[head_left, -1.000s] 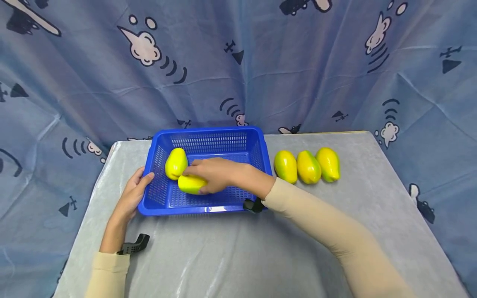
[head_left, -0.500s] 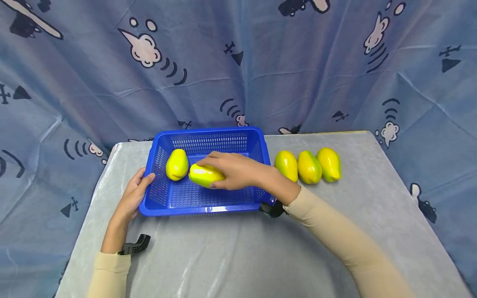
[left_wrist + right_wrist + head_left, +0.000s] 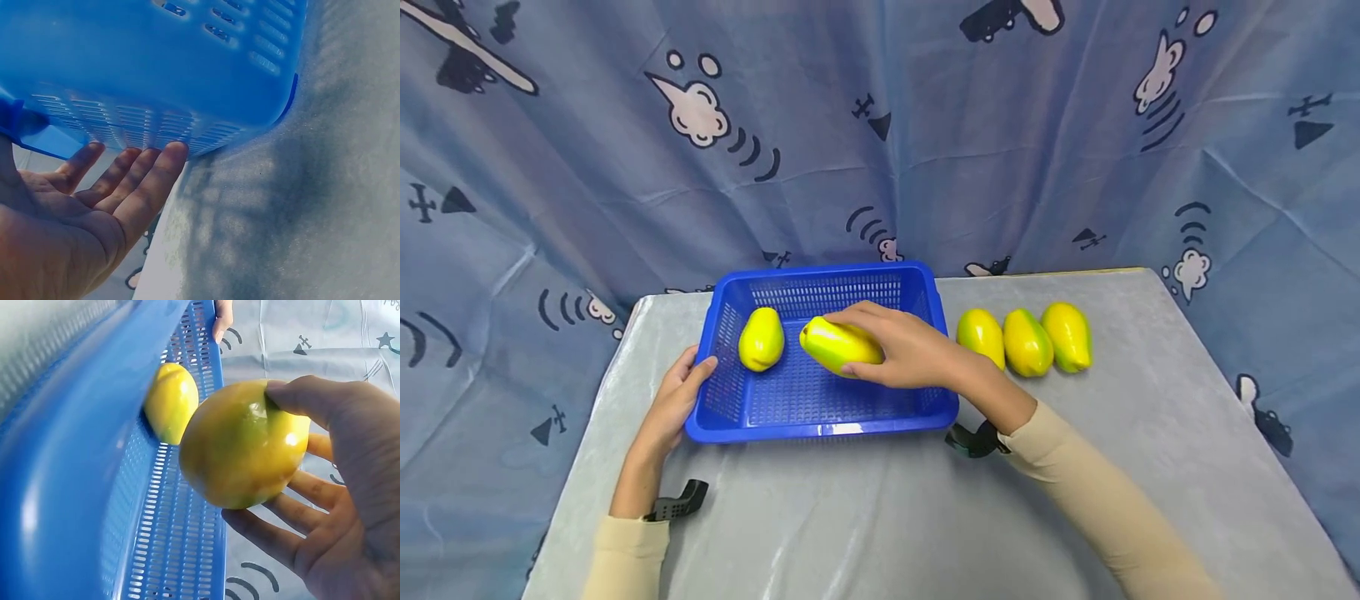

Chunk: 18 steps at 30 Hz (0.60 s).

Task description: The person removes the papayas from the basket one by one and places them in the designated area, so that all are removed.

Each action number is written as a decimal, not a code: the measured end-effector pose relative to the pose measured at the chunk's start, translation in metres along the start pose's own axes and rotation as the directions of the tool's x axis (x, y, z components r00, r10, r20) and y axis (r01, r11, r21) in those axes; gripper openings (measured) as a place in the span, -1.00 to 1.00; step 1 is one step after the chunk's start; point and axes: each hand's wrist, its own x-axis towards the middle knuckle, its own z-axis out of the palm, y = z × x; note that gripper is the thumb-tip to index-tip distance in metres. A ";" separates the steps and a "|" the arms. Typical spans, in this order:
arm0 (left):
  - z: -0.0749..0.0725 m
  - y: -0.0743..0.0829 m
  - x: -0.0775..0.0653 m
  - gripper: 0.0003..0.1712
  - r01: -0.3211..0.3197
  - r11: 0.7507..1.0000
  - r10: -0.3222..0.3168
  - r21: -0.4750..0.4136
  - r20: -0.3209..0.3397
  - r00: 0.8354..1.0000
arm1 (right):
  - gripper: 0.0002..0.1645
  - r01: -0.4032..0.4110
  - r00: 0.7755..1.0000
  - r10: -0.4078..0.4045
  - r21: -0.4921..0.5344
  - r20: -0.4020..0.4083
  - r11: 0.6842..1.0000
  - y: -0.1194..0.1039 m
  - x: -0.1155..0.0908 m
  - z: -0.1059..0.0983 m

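Note:
My right hand [image 3: 898, 346] grips a yellow-green papaya [image 3: 842, 346] above the floor of the blue plastic basket [image 3: 842, 429]. Thumb and fingers lie on either side of the fruit [image 3: 244, 450] in the right wrist view. A second papaya [image 3: 762, 339] lies at the basket's left end, apart from the held one. At that same end my left hand [image 3: 673, 400] holds the basket wall, its thumb over the rim. In the left wrist view the left hand's fingertips [image 3: 175, 152] meet the slotted outside of the basket [image 3: 156, 69].
Three more papayas [image 3: 1028, 343] stand in a row on the grey-covered table [image 3: 1150, 433], right of the basket. Directly behind the table hangs a blue patterned curtain [image 3: 1000, 150].
My right hand has lifted the papaya from beside the other one and moved it rightward inside the basket, its tip turning up and left. The left hand keeps its place on the basket.

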 end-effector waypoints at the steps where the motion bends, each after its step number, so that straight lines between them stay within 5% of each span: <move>1: 0.000 0.000 0.000 -0.32 -0.001 1.000 0.001 -0.003 0.001 1.000 | -0.19 -0.003 1.000 0.003 0.002 -0.007 1.000 0.001 -0.001 0.000; 18: 0.000 0.001 0.000 -0.31 0.020 0.999 -0.021 -0.028 -0.007 1.000 | -0.19 -0.012 0.993 0.029 0.142 -0.116 0.990 0.016 -0.023 -0.001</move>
